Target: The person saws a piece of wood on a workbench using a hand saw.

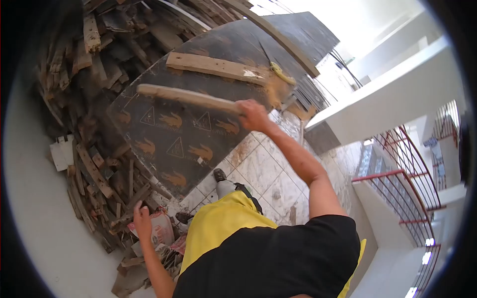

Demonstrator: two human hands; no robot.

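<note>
My right hand (253,115) is closed around one end of a wooden plank (191,96). The plank stretches out to the left over a dark plywood sheet (164,144) printed with orange marks. A second, wider wooden board (216,67) lies on the sheet just beyond it. Near that board's right end is a tool with a yellow handle (282,74) and a thin dark blade, which looks like a handsaw. My left hand (142,221) hangs low on the left, holding nothing, its fingers apart, beside a white and red sack (161,229).
Scrap wood (94,169) is heaped along the left wall and at the back. A long timber (278,37) slants across the far end of the plywood. Dusty white tiles (273,186) cover the floor. Red-railed stairs (392,176) are on the right, past a low white wall (387,84).
</note>
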